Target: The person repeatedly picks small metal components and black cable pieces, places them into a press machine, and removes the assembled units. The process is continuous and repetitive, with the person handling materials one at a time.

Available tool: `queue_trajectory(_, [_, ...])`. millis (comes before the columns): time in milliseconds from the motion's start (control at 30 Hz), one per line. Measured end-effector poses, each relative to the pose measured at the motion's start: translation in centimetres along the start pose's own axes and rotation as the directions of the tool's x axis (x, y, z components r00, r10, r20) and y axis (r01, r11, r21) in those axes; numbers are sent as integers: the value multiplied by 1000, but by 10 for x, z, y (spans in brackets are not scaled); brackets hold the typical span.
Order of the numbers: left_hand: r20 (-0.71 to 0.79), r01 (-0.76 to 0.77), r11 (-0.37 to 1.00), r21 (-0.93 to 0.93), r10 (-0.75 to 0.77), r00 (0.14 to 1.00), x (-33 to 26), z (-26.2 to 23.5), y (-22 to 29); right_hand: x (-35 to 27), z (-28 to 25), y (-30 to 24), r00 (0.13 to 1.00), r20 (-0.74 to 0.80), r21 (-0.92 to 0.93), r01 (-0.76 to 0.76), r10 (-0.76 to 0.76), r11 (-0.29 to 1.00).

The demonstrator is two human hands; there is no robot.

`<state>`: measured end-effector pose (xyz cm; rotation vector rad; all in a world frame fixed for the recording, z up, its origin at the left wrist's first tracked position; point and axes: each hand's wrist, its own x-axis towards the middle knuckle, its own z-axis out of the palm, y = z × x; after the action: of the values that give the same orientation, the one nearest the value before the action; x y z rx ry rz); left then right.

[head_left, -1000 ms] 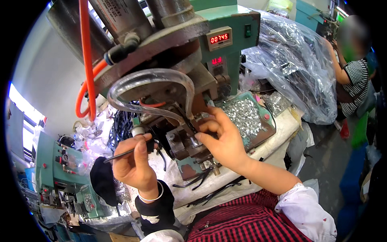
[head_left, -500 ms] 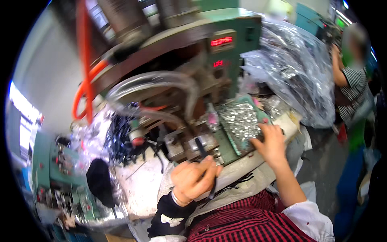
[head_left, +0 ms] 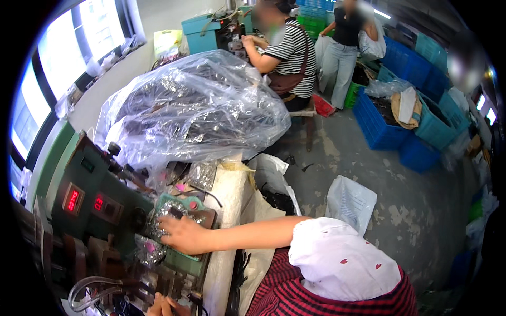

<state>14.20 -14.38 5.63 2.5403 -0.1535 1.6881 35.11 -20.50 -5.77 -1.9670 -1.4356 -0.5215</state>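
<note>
My right hand (head_left: 185, 234) reaches over a green tray (head_left: 193, 256) of small shiny metal pieces (head_left: 167, 206). Its fingertips dip among the pieces and are smeared, so whether they pinch one is unclear. At the lower edge my left hand (head_left: 162, 306) is partly cut off, its fingers pressed together on a black strip (head_left: 141, 285) beside the metal block of the green machine (head_left: 113, 231). A small clear bag with a pink spot (head_left: 149, 247) lies between the tray and the machine.
A big clear plastic bag of dark items (head_left: 195, 105) lies beyond the bench. One person in stripes (head_left: 292, 50) sits at another machine; another person (head_left: 345, 42) stands behind. Blue crates (head_left: 377, 121) and a white bag (head_left: 350, 203) are on the floor. Clear hoses (head_left: 87, 284) curve near the machine.
The view has swung to the right, so the machine now sits at lower left. My right hand has gone from the tray's edge to over the metal pieces. The left hand is now mostly cut off.
</note>
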Motion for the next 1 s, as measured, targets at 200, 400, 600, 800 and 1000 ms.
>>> queue_trajectory(200, [96,122,989,77,-130,987,-9,-34,15,19,1,22,999,-49,-19,-17,16,1000])
queue_trajectory(400, [616,-197,910,364,-77,784,-57,-112,-92,20,-22,3,934,-263,226,-183,240,957])
queue_trajectory(600, [873,-322,915,244,-63,483,-160,-113,-201,26,-21,-5,922,-62,344,-340,383,875])
queue_trajectory(800, [933,-370,897,240,-107,345,-143,-81,-210,-35,-62,-1,796,-58,583,-463,602,668])
queue_trajectory(1000, [951,-360,916,174,-62,302,-141,-90,-195,-4,-80,-46,884,75,663,-390,462,639])
